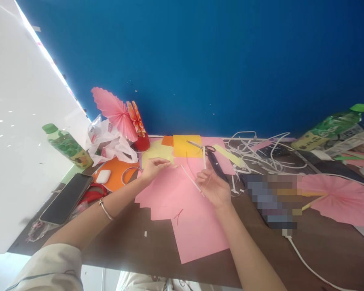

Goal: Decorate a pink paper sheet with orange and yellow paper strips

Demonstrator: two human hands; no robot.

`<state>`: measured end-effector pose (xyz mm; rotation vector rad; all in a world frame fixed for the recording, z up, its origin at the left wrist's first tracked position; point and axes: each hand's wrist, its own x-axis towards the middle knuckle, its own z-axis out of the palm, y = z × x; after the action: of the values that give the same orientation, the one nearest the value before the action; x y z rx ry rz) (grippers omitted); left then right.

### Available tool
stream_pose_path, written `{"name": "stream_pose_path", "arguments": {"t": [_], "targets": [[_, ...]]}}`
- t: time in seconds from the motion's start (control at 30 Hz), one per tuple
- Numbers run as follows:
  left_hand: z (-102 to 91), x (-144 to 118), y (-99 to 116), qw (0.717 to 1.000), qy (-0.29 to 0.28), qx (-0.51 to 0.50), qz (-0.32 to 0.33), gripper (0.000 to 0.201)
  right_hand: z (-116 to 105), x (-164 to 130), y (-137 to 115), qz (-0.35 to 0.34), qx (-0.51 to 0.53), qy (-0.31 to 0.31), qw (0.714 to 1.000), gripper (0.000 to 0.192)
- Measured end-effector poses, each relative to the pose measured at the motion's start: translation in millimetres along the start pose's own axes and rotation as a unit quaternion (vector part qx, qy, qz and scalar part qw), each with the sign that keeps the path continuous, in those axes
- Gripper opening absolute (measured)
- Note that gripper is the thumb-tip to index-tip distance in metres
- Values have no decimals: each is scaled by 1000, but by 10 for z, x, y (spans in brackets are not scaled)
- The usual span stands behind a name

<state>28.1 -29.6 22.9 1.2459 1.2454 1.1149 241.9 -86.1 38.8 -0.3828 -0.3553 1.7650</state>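
Note:
Above the pink paper (197, 232), my left hand (155, 169) has its thumb and fingers pinched together. Something small and pale may be at its fingertips, too small to name. My right hand (214, 188) is turned palm up with curled fingers, and I cannot make out what they hold. A narrow white strip (192, 180) slants between the hands, its lower end beside my right fingers. Behind that hand are scissors (210, 148) with dark handles. A thin reddish forked piece (178, 216) lies on the pink paper.
Yellow paper (187, 141) lies near the blue wall. At left are a phone (67, 199), an earbud case (103, 176), a green bottle (68, 146) and a pink paper fan (117, 115). Tangled white cables (255, 155), a blurred-out phone (268, 202) and another pink fan (346, 198) occupy the right.

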Motion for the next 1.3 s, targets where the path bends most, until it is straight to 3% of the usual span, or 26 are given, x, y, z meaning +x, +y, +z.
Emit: {"name": "stream_pose_path", "arguments": {"t": [0.13,0.37,0.53,0.73,0.9,1.03,1.13,1.3], "targets": [[-5,-24,59,998,-19,-52,4,26,-10,-6,-10,7,21,11,1000,33],[36,-62,81,991,-73,-85,-69,44,-54,1,-16,11,45,6,999,40],[97,-47,46,992,-44,-105,-59,37,-55,5,1,3,14,4,1000,40],[115,-48,15,984,-48,-149,-80,65,-43,-1,13,20,-40,-8,999,40],[128,-19,-43,979,-66,-170,-89,46,-27,7,9,30,-95,-10,995,42],[142,-29,-17,980,-50,-172,-87,30,-26,8,14,32,-136,-16,990,27],[137,-66,-7,991,-23,-123,-49,26,-36,1,24,30,-149,-14,988,16],[121,-158,-101,998,25,-38,40,30,-50,-2,41,30,-145,6,989,16]]}}
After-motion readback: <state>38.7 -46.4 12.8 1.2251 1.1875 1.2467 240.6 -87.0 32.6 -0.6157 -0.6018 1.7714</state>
